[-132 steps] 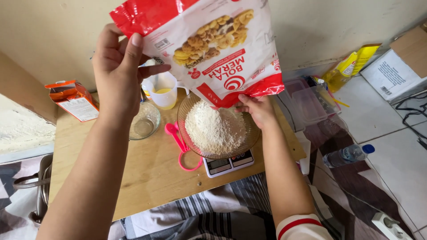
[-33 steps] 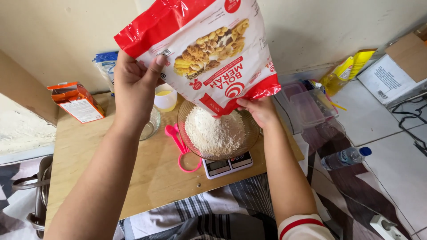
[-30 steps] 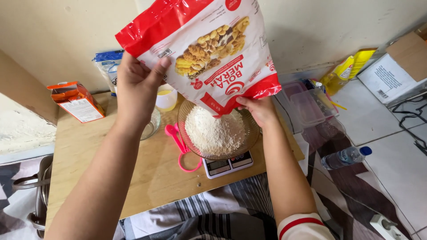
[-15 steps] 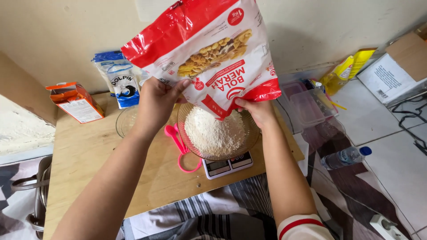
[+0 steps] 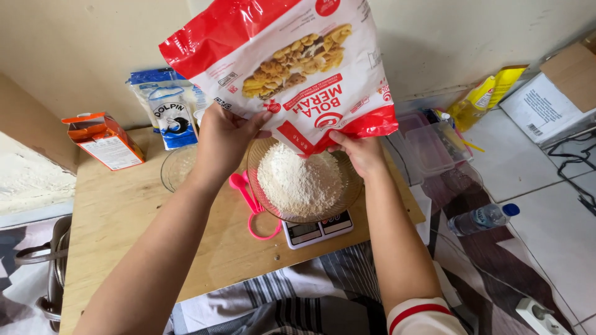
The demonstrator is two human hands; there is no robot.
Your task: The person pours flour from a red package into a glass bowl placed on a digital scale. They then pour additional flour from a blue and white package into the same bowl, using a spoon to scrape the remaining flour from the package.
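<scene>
Both hands up holding a big red-and-white flour bag [image 5: 292,68], tipped mouth-down over a glass bowl [image 5: 347,186]. Left hand [image 5: 226,139] clamped on bag's lower left edge, thumb on front, rest of fingers hidden behind plastic. Right hand [image 5: 360,152] pinches the lower right corner by the opening; fingertips tucked under the bag, can't see them. Bag top cut off by frame edge.

Bowl holds a white flour mound [image 5: 298,183] and sits on a small digital scale [image 5: 316,229] (display partly under the bowl rim, unreadable). Bag mouth just above the mound; whether flour is falling is hard to tell.

Pink measuring spoons [image 5: 248,198] lie on the wooden board [image 5: 124,217] left of bowl, partly behind left forearm. Second clear bowl [image 5: 177,167] mostly blocked by left wrist, contents not clear. Blue-white pouch [image 5: 167,108] and orange carton [image 5: 105,139] stand at back-left. Clear plastic tubs [image 5: 434,142] and water bottle [image 5: 481,217] on floor at right. Metal pot handle [image 5: 43,257] cut off at left edge.
</scene>
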